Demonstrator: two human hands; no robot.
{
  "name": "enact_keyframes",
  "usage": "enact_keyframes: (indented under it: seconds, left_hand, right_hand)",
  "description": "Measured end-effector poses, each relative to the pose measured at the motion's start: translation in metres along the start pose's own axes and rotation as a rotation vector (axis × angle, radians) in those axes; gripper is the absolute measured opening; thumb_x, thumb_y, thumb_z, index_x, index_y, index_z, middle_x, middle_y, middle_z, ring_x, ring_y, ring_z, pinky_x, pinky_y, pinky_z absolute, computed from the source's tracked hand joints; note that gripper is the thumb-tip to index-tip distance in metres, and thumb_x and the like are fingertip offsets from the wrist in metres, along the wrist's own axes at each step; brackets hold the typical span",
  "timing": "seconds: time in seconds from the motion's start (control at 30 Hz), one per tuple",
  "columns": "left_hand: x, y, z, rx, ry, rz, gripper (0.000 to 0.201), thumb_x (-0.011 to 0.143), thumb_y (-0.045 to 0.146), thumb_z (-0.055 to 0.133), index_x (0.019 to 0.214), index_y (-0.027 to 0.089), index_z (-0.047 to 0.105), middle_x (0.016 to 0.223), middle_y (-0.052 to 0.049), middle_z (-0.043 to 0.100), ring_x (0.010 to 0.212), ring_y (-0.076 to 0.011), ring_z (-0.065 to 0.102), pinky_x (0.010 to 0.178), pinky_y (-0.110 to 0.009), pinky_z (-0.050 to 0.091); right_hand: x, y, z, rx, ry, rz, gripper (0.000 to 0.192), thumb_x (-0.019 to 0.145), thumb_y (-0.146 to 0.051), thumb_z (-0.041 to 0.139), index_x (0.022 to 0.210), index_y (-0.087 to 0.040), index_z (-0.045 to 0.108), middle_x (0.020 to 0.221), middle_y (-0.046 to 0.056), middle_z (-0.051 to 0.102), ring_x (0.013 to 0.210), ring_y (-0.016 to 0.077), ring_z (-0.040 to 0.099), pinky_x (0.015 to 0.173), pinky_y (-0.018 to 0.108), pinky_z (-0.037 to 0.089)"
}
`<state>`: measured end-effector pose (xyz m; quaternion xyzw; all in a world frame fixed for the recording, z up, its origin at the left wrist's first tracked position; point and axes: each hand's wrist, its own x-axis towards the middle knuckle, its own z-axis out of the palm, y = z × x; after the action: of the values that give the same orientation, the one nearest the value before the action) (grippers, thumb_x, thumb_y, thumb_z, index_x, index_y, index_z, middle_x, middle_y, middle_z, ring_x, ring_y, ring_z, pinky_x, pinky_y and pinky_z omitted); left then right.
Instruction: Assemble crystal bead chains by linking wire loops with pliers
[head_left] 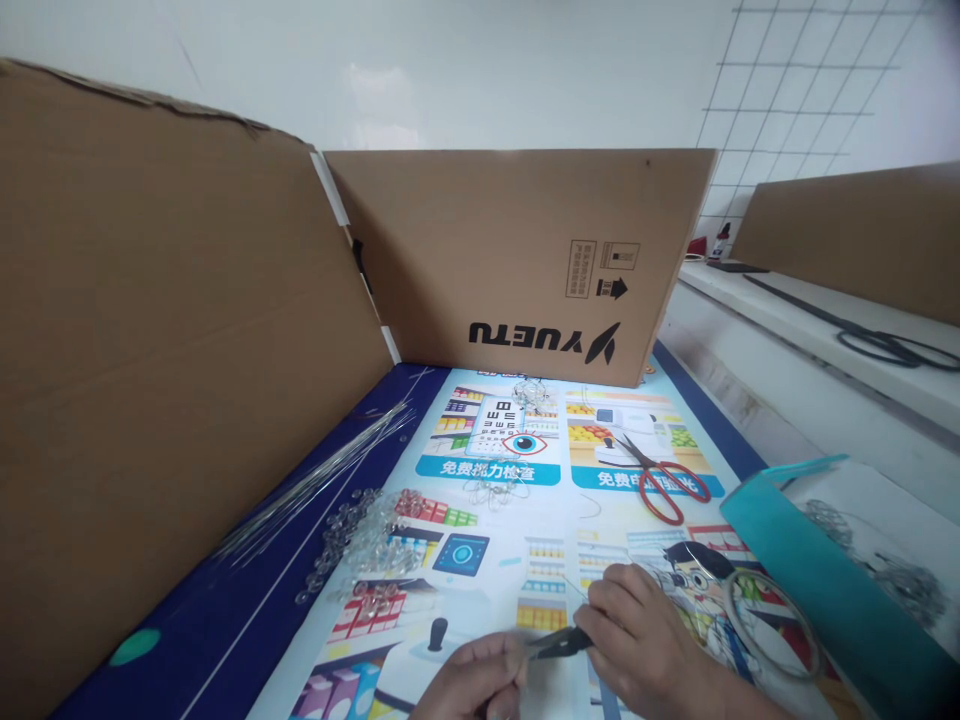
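Observation:
At the bottom middle, my right hand (637,635) is closed around a pair of dark pliers (561,643), their jaws pointing left. Those jaws reach the fingertips of my left hand (476,675), which are pinched together; what they hold is too small or hidden to make out. A fine wire shows just above my right hand. Left of the hands lies a loose pile of transparent beads (367,545). Beyond it is a bundle of thin straight wires (322,480). Red-handled scissors (660,485) lie beyond my right hand, blades partly apart.
Cardboard panels stand at the left (165,320) and back (450,250). Small wirework pieces (495,487) lie mid-table, with another (531,395) by the back panel. At right are a ring-shaped coil (772,625) and a teal-edged box (817,560) holding tangled wire. Black scissors (885,345) rest on a white ledge.

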<state>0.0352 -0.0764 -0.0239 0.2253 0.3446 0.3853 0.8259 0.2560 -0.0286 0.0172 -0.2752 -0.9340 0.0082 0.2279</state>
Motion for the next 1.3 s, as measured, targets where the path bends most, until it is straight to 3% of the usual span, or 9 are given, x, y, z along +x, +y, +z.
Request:
enact_keyframes:
  seconds: [0.77, 0.9, 1.1, 1.3]
  left_hand:
    - [0.000, -0.002, 0.002, -0.072, -0.019, -0.006, 0.031, 0.068, 0.041, 0.069, 0.063, 0.014, 0.057, 0.038, 0.008, 0.035, 0.033, -0.0031, 0.026, 0.039, -0.017, 0.018]
    - [0.000, -0.002, 0.003, -0.046, -0.008, 0.029, 0.033, 0.070, 0.044, 0.068, 0.065, 0.015, 0.055, 0.039, 0.008, 0.036, 0.034, -0.0039, 0.028, 0.039, -0.017, 0.016]
    - [0.001, 0.000, 0.008, 0.036, 0.130, 0.246, 0.037, 0.072, 0.051, 0.065, 0.070, 0.017, 0.050, 0.044, 0.006, 0.048, 0.037, -0.0059, 0.040, 0.041, -0.019, 0.019]
    - [0.000, 0.000, 0.011, 0.080, 0.194, 0.254, 0.042, 0.070, 0.057, 0.064, 0.068, 0.018, 0.048, 0.045, 0.004, 0.051, 0.041, -0.0072, 0.039, 0.045, -0.021, 0.020]
  right_hand:
    - [0.000, 0.005, 0.002, 0.023, 0.009, -0.069, 0.016, 0.087, -0.009, 0.043, 0.096, -0.014, 0.054, 0.083, 0.006, 0.057, 0.077, 0.0183, 0.047, 0.071, 0.037, 0.041]
    - [0.001, 0.001, 0.004, 0.072, 0.004, 0.024, 0.014, 0.085, -0.010, 0.043, 0.092, -0.016, 0.054, 0.082, 0.006, 0.054, 0.079, 0.0198, 0.046, 0.071, 0.038, 0.041]
    - [0.005, -0.013, 0.004, 0.249, 0.025, 0.238, 0.011, 0.079, -0.015, 0.049, 0.089, -0.018, 0.052, 0.087, 0.007, 0.050, 0.081, 0.0213, 0.047, 0.070, 0.036, 0.044]
    - [0.002, -0.019, 0.008, 0.405, -0.039, 0.295, 0.025, 0.075, -0.011, 0.052, 0.098, -0.019, 0.047, 0.097, 0.008, 0.048, 0.089, 0.0202, 0.050, 0.078, 0.032, 0.047]
